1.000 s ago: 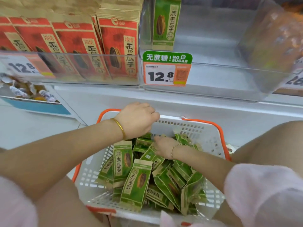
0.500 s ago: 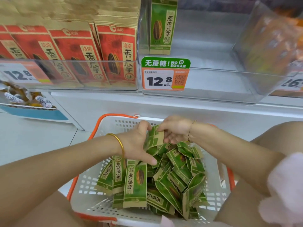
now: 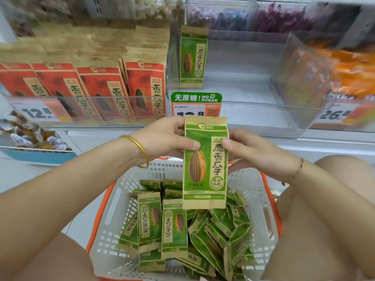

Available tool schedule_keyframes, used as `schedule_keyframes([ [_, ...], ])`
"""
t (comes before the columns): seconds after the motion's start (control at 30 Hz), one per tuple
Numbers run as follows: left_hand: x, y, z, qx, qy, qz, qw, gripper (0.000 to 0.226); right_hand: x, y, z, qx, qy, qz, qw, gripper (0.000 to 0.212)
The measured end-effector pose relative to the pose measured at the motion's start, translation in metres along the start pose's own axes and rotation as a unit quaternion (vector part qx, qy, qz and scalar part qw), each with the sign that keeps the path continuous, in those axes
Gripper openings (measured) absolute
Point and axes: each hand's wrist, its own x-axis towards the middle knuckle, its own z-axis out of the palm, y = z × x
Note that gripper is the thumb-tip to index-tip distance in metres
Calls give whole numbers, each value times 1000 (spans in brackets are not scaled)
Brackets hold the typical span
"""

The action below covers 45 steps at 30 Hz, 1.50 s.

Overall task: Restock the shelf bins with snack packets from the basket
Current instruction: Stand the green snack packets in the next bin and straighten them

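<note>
Both hands, the left hand (image 3: 162,142) and the right hand (image 3: 249,151), pinch an upright green paper sunflower-seed packet (image 3: 205,163) by its side edges, above the white plastic orange-rimmed basket (image 3: 113,211) of matching packets, below the clear shelf bin (image 3: 239,114).

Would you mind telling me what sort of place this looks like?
Most likely a shop's snack aisle: clear shelf bins of red packets, price tags on their fronts, and a basket of green packets.

Left hand (image 3: 162,142) and right hand (image 3: 255,151) hold a green packet (image 3: 205,165) upright over the basket (image 3: 113,209) of seemingly identical packets (image 3: 174,228).
</note>
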Motion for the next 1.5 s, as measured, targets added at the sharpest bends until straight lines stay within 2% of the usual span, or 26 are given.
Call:
schedule_keyframes([
  [0.1, -2, 16, 6, -51, 7, 63, 997, 35, -10, -11, 4, 73, 9, -52, 996, 37],
  [0.17, -5, 31, 10, -49, 41, 117, 991, 29, -15, -27, -1, 167, 24, -60, 984, 23],
  [0.27, -4, 46, 7, 42, 194, 206, 958, 10, -12, -58, -24, 300, 40, -17, 953, 24],
  [0.33, 0, 48, -3, 159, 294, 264, 905, 8, 3, -75, -42, 354, 52, 5, 934, 23],
  [0.37, 3, 46, -10, 261, 317, 285, 866, 12, 13, -80, -52, 376, 59, 4, 925, 24],
  [0.43, 10, 38, -21, 470, 300, 296, 775, 24, 42, -89, -69, 391, 98, 15, 915, 24],
  [0.5, 18, 30, -28, 592, 278, 282, 702, 38, 75, -95, -80, 332, 148, 37, 931, 24],
  [0.57, 23, 24, -29, 644, 279, 261, 662, 44, 109, -100, -84, 264, 174, 45, 948, 24],
  [0.63, 27, 16, -31, 669, 275, 261, 639, 45, 137, -103, -81, 218, 191, 24, 957, 14],
  [0.67, 29, 13, -33, 676, 269, 262, 634, 46, 149, -104, -78, 197, 205, 2, 959, 4],
  [0.77, 32, 7, -38, 681, 258, 259, 634, 47, 178, -99, -68, 122, 251, -37, 960, 34],
  [0.9, 34, 3, -40, 669, 264, 267, 642, 47, 206, -89, -61, -31, 284, -23, 958, 34],
  [0.97, 34, 2, -41, 667, 271, 272, 638, 47, 215, -86, -60, -158, 331, -30, 930, 35],
  [1.03, 35, 2, -41, 664, 274, 278, 637, 47, 221, -85, -59, -226, 384, -39, 894, 36],
  [1.2, 37, 1, -42, 665, 277, 281, 634, 45, 236, -87, -55, -238, 435, -45, 867, 32],
  [1.5, 36, 1, -42, 659, 281, 282, 638, 46, 235, -87, -58, -230, 397, -13, 889, 45],
])
